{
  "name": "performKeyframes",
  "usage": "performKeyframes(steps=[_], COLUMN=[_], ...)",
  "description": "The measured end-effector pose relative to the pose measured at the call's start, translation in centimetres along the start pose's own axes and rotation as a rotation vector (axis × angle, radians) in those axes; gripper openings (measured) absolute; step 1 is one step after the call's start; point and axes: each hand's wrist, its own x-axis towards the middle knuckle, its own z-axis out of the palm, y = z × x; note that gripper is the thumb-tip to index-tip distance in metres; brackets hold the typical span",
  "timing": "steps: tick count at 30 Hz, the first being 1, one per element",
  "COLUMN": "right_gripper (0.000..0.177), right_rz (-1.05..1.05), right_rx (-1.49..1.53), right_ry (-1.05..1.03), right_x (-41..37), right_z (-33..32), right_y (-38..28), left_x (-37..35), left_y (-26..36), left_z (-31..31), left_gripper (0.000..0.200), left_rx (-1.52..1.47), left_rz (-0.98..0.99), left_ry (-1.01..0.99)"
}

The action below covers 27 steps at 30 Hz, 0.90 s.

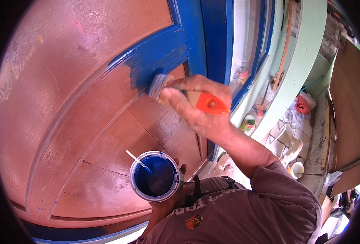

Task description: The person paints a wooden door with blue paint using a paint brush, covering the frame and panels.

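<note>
My right hand (196, 106) grips a flat paintbrush (165, 84) with a pale and orange handle. Its bristles press on the red-brown wooden door (66, 101), at the edge of a wet blue patch (155, 57) on a raised moulding. Lower down, my left hand (180, 175) holds a round can of blue paint (156, 176) from below; only fingertips show past its rim. A thin white stick (137, 159) stands in the paint.
The door's frame (216, 36) to the right is painted blue. Past it rises a pale green wall post (306, 53), with small cans (249, 122) and a cup (297, 169) on the littered floor. A brown board (348, 101) leans at far right.
</note>
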Motion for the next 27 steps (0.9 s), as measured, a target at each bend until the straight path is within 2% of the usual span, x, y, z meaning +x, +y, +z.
performKeyframes(steps=[2, 3, 6, 8, 9, 12, 13, 16, 17, 20, 24, 27], right_gripper=[0.020, 0.019, 0.021, 0.022, 0.021, 0.020, 0.016, 0.012, 0.013, 0.015, 0.018, 0.018], right_rz=[0.046, -0.007, 0.282, 0.250, 0.365, 0.300, 0.238, -0.276, -0.321, -0.402, -0.473, -0.400], right_rx=[0.149, 0.208, 0.301, 0.103, 0.167, 0.065, -0.065, -0.489, -0.546, -0.560, -0.400, -0.202], right_ry=[-0.025, -0.012, 0.121, 0.113, 0.181, 0.248, 0.224, 0.147, 0.159, 0.078, -0.054, -0.136], right_x=[-0.1, 0.0, 1.4, 2.5, 2.8, 3.0, 2.9, 2.6, 2.7, 3.0, 1.2, -0.1], right_z=[0.0, -0.1, -1.5, -3.0, -3.2, -4.0, -4.5, -4.8, -5.1, -4.6, -0.9, 0.6], right_y=[-0.6, 0.2, 0.8, 3.2, 3.6, 4.5, 4.4, 3.9, 3.9, 4.7, 3.1, 0.9], left_x=[0.1, 0.2, 0.3, 0.3, 0.4, 0.6, 0.5, 0.0, -0.1, 0.1, 0.0, 0.5], left_y=[0.2, 0.2, 0.2, 0.4, 0.4, 0.4, 0.4, 0.5, 0.5, 0.1, 0.2, 0.3], left_z=[0.0, 0.1, 0.3, 0.2, 0.1, 0.3, 0.4, -0.6, -0.8, 0.0, 1.3, 1.9], left_gripper=[0.092, 0.092, 0.090, 0.089, 0.088, 0.085, 0.084, 0.080, 0.078, 0.077, 0.079, 0.076], left_rx=[-0.031, -0.061, -0.082, -0.075, -0.073, -0.062, -0.057, 0.128, 0.170, 0.154, 0.018, -0.027], left_rz=[-0.009, -0.015, -0.025, -0.026, -0.026, -0.020, -0.019, 0.041, 0.060, 0.088, 0.042, 0.012], left_ry=[0.009, 0.021, 0.021, 0.008, 0.001, 0.018, 0.030, 0.032, 0.032, 0.029, 0.036, -0.004])
